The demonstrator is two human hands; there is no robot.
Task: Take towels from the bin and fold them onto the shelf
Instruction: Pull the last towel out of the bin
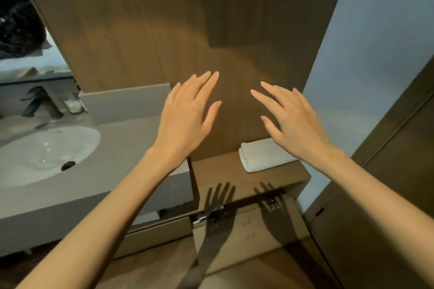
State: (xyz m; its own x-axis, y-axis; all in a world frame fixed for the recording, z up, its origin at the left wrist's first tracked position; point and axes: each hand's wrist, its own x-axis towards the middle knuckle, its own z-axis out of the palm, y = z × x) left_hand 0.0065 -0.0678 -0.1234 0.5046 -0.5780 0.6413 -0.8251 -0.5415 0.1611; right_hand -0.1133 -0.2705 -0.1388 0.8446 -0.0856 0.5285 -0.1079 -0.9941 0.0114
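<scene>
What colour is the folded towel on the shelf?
White. The towel shows in the head view.

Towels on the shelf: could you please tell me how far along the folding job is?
Done: one folded white towel lies on the wooden shelf. In hand: nothing; the left hand and right hand hover open above the shelf, fingers straight. Left: unclear, since the bin is out of view, so the towels to come cannot be counted.

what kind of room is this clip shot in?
Most likely a bathroom: a white sink set in a grey counter, a mirror above it, and a folded white towel on a wooden shelf.
</scene>
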